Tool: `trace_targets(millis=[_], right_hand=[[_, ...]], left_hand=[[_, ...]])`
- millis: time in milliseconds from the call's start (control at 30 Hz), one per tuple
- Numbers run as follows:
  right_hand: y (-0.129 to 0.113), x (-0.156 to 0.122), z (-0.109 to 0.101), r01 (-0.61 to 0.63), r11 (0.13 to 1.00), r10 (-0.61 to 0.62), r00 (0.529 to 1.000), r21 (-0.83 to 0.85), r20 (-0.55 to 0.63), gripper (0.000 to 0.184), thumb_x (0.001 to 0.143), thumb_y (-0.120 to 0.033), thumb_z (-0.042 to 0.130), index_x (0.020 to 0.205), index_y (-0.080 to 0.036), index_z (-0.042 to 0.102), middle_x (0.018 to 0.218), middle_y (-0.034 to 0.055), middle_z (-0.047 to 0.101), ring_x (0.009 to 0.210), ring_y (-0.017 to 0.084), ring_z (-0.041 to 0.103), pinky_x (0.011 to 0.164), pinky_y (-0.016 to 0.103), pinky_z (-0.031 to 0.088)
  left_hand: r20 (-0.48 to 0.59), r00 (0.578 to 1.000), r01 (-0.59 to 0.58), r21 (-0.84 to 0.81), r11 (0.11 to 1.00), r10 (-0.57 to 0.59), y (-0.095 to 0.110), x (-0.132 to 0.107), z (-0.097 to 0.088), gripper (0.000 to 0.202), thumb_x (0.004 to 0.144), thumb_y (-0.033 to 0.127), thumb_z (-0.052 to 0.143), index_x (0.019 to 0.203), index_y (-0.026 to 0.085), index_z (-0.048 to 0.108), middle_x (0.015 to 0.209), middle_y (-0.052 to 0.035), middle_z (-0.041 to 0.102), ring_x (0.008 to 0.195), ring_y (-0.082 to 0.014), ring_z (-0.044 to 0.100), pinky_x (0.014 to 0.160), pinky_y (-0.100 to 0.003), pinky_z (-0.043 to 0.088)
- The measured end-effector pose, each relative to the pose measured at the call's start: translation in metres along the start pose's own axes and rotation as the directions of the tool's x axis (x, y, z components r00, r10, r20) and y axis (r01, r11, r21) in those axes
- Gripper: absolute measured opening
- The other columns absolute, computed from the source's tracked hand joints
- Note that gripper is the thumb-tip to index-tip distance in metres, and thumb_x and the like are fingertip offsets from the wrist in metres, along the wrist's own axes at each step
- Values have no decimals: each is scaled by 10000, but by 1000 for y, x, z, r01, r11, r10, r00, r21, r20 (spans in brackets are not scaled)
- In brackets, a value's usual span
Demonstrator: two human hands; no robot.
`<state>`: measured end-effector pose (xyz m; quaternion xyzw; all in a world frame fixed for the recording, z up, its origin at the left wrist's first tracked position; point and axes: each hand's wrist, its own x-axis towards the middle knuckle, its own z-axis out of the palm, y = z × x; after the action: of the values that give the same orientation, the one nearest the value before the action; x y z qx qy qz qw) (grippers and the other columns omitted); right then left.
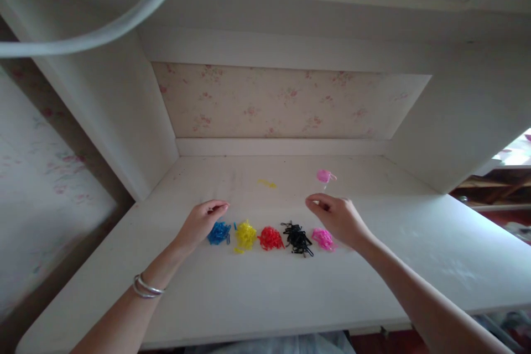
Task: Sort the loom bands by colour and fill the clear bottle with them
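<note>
"So, how far along does it look from your end?"

"Fairly far, I'd judge. Through the head camera I see small bits on the bench (pixel 265 298), heaped by colour. Taking the red pile (pixel 271 238) as my marker, the yellow pile (pixel 245 234) is just left of it and the blue pile (pixel 218 233) farther left. The black pile (pixel 297 239) is just right of it, with the pink pile (pixel 323 239) farther right. Five heaps, nearly all one colour each."

"And what's left, by your reading?"

"Only a few strays, I think. Some loose yellow bits (pixel 271 185) lie beyond the red pile, well apart from it. A pink clump (pixel 323 176) lies beyond it too, off to the right. One blue bit (pixel 235 226) sits left of the red pile, right beside the yellow heap, so that end isn't quite tidy."

"How's the grip on each side?"

"The left hand (pixel 204 220) is left of the red pile and a little beyond it, near the blue. The right hand (pixel 338 218) is right of it, between the pink pile and the pink clump. Both have curled fingers, thumb drawn in. Whether either is clenched or pinching something tiny, I can't make out from here."
</note>
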<state>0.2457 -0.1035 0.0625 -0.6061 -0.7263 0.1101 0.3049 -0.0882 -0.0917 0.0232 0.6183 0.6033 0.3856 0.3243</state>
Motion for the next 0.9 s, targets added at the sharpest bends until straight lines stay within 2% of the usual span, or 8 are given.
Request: trace_targets(millis=[100, 200, 367, 500, 567, 633, 733, 900], right_hand=[[-27, 30, 31, 159, 975, -127, 972, -153, 196, 315, 853, -420, 438, 998, -295, 688, 740, -3, 688, 638, 149, 606, 588, 235, 401], [-31, 66, 64, 105, 938, 9, 946, -332, 324, 347, 856, -407, 422, 1104, -313, 646, 966, 37, 692, 839, 199, 637, 689, 270, 439], [-12, 115, 100, 23, 896, 158, 917, -444, 367, 416, 833, -359, 455, 1218, -260, 578, 1135, 97, 639, 1015, 254, 597, 816, 350, 457], [-2, 125, 113, 24, 893, 169, 908, -449, 384, 369, 850, -358, 436, 1166, -288, 614, 1138, 76, 642, 1037, 251, 589, 829, 359, 461], [0, 124, 116, 13, 890, 176, 913, -457, 368, 360, 869, -358, 404, 1134, -284, 635, 1128, 83, 646, 1029, 254, 593, 815, 360, 467], [0, 122, 118, 3, 884, 182, 918, -467, 351, 362, 876, -361, 391, 1115, -273, 648, 1117, 96, 649, 1010, 261, 601, 796, 360, 472], [0, 120, 118, 8, 881, 179, 920, -473, 349, 352, 872, -365, 402, 1091, -274, 663, 1097, 95, 659, 985, 256, 612, 786, 347, 474], [1, 116, 112, 29, 879, 169, 914, -476, 369, 352, 870, -379, 412, 1056, -259, 686, 1062, 96, 674, 1013, 240, 602, 820, 325, 458]], left_hand=[[-4, 1000, -7, -15, 1000, 7, 2, -1, -2, 327, 775, 458, 549, 928, 209, 696, 938, -13, 710, 838, -176, 634, 753, -256, 469], [-22, 1000, 1, -52, 999, -2, -1, -2, -4, 320, 777, 445, 556, 930, 199, 693, 919, -18, 711, 827, -176, 634, 743, -256, 468], [-19, 1000, -11, -42, 999, 10, -5, -2, -7, 344, 787, 457, 541, 939, 184, 685, 904, -30, 708, 815, -181, 629, 742, -265, 464], [30, 998, -51, 15, 999, 50, -3, -3, -10, 347, 805, 442, 510, 957, 182, 682, 916, -34, 701, 825, -176, 623, 735, -258, 460], [112, 991, -80, 66, 995, 73, -1, -5, -14, 343, 806, 440, 507, 952, 185, 685, 897, -29, 696, 800, -163, 617, 705, -241, 451], [259, 963, -115, 123, 986, 81, 1, -9, -18, 339, 790, 451, 525, 912, 185, 696, 816, -19, 688, 715, -146, 602, 617, -220, 427], [467, 879, -205, 189, 960, 96, 1, -16, -22, 301, 768, 429, 551, 837, 188, 718, 711, -5, 663, 616, -124, 560, 530, -207, 366], [623, 762, -403, 243, 883, 176, -5, -27, -15, 183, 750, 283, 562, 786, 240, 736, 697, 18, 682, 579, -108, 548, 541, -217, 333]])
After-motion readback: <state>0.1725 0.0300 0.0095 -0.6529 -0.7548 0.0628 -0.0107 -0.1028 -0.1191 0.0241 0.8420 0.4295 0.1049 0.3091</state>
